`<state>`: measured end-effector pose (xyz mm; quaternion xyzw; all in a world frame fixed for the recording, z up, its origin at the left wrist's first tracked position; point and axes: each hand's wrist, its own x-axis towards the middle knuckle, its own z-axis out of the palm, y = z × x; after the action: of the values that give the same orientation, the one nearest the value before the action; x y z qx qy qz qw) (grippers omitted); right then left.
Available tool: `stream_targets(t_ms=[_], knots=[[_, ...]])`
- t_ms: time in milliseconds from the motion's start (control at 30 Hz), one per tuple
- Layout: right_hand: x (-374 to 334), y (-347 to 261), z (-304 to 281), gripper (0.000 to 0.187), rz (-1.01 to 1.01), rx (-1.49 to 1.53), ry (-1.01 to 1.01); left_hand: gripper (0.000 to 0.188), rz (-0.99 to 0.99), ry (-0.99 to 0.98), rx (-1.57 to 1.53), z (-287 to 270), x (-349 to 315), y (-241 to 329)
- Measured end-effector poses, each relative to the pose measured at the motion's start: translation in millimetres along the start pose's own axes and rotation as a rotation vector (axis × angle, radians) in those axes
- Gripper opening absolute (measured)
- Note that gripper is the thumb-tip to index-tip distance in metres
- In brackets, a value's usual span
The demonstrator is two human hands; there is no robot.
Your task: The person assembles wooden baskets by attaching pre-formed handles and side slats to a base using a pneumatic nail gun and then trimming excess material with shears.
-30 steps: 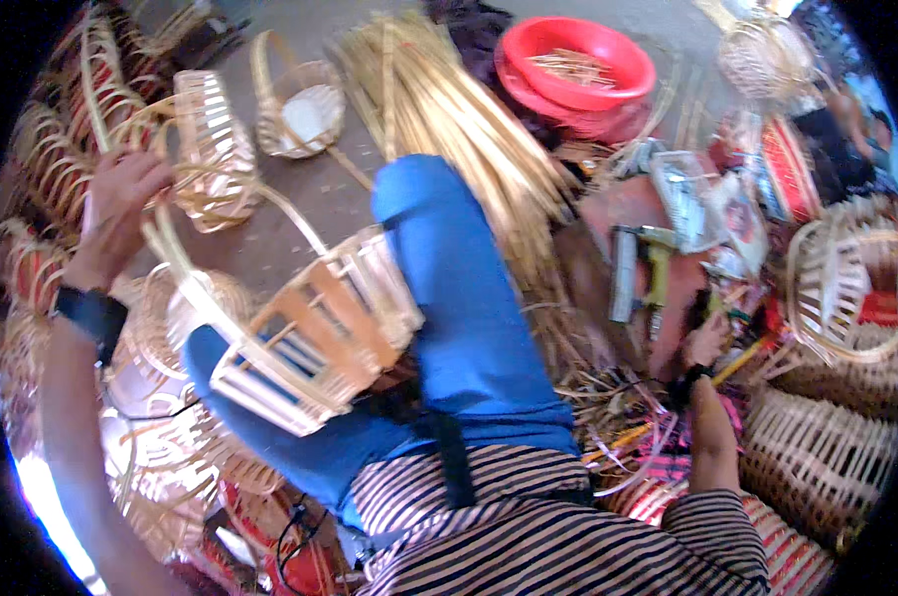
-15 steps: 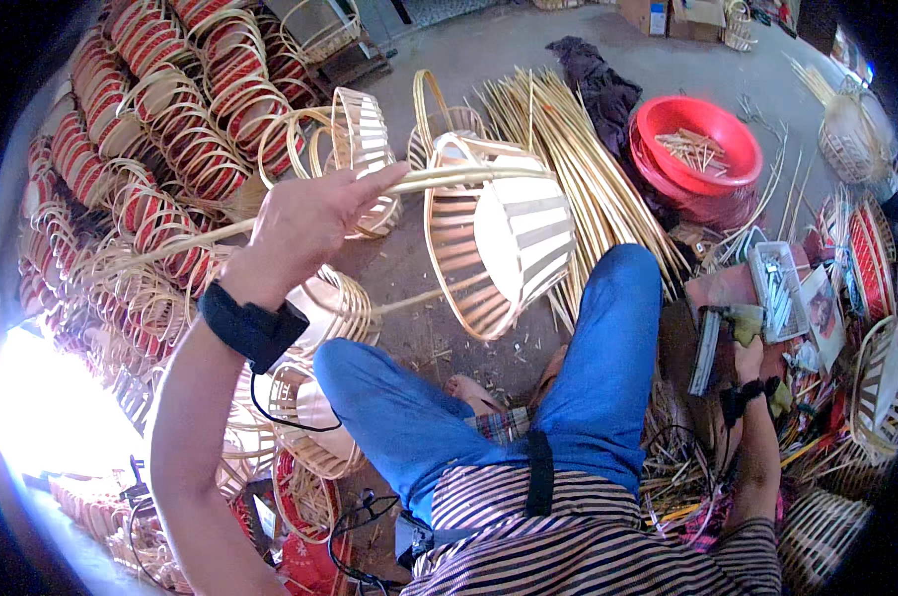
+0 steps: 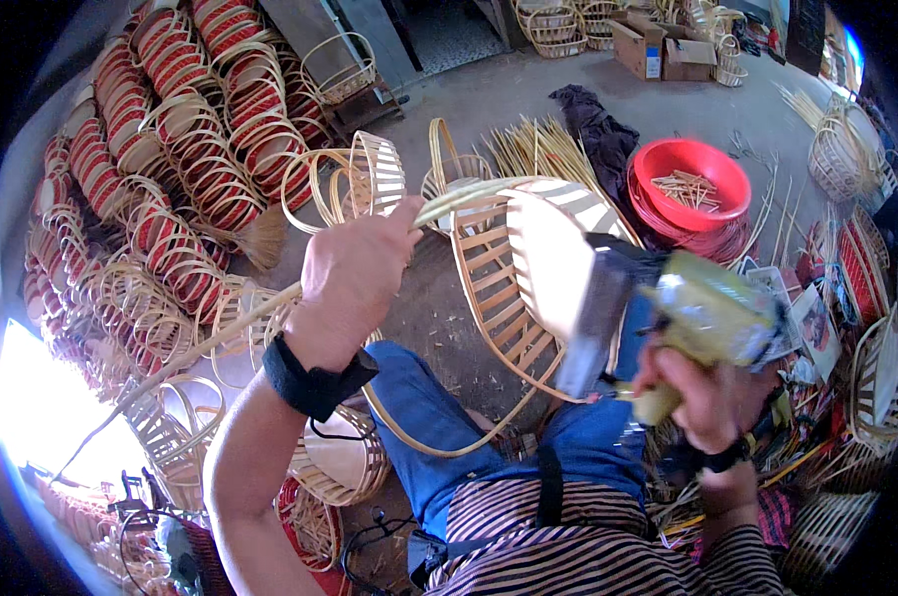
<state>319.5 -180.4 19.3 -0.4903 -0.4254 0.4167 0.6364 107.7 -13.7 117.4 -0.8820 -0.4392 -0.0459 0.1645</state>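
My left hand (image 3: 360, 278) is closed around pale cane strips (image 3: 469, 199) at the rim of a slatted basket (image 3: 499, 298), which hangs tilted above my knees. One long cane end (image 3: 201, 343) trails from this hand to the lower left, and another loop curves down over my lap. In my right hand (image 3: 692, 392) is a yellow-green staple gun (image 3: 717, 313), smeared by motion. Its grey magazine (image 3: 593, 323) lies close beside the basket's right side and covers part of it; I cannot tell if they touch.
Stacks of red-and-cream baskets (image 3: 181, 139) fill the left. Beyond my basket lie bundled cane sticks (image 3: 543, 149), a dark cloth (image 3: 596, 119) and a red basin (image 3: 692, 184) holding short sticks. Cardboard boxes (image 3: 663, 50) stand far back. Loose strips clutter the right side.
My right hand has lifted the staple gun from the right side and brought it leftward to the basket. My left hand and the basket have shifted right and nearer to me.
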Motion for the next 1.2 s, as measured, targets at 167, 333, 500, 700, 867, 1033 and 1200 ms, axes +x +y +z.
stream_targets(t_ms=[167, 333, 500, 700, 867, 1033, 1200], knots=[[18.6, 20.6, 55.7, 0.035, -0.051, 0.221, -0.231, 0.023, -0.009, -0.016, -0.079, -12.1, -5.4, 9.0], [24.8, 37.2, 75.1, 0.027, -0.001, 0.320, -0.245, 0.019, -0.010, 0.026, -0.077, -9.1, -11.1, 13.9], [24.6, 39.6, 74.9, 0.021, -0.026, 0.298, -0.213, 0.018, 0.021, 0.051, -0.033, -9.8, -12.4, 16.4], [27.2, 45.8, 79.1, 0.019, -0.052, 0.304, -0.212, 0.019, 0.027, 0.039, -0.011, -12.5, -13.2, 15.0], [30.3, 26.9, 70.5, 0.018, -0.080, 0.300, -0.204, 0.019, -0.027, -0.053, 0.013, -18.3, -1.8, 19.8], [22.8, -6.7, 10.3, 0.022, -0.021, 0.280, -0.172, 0.033, -0.044, -0.139, 0.166, -20.8, 27.7, -15.7], [5.3, 45.5, -98.3, 0.027, 0.203, 0.238, 0.163, 0.020, 0.221, -0.021, -0.019, -47.5, 50.0, -18.7]])
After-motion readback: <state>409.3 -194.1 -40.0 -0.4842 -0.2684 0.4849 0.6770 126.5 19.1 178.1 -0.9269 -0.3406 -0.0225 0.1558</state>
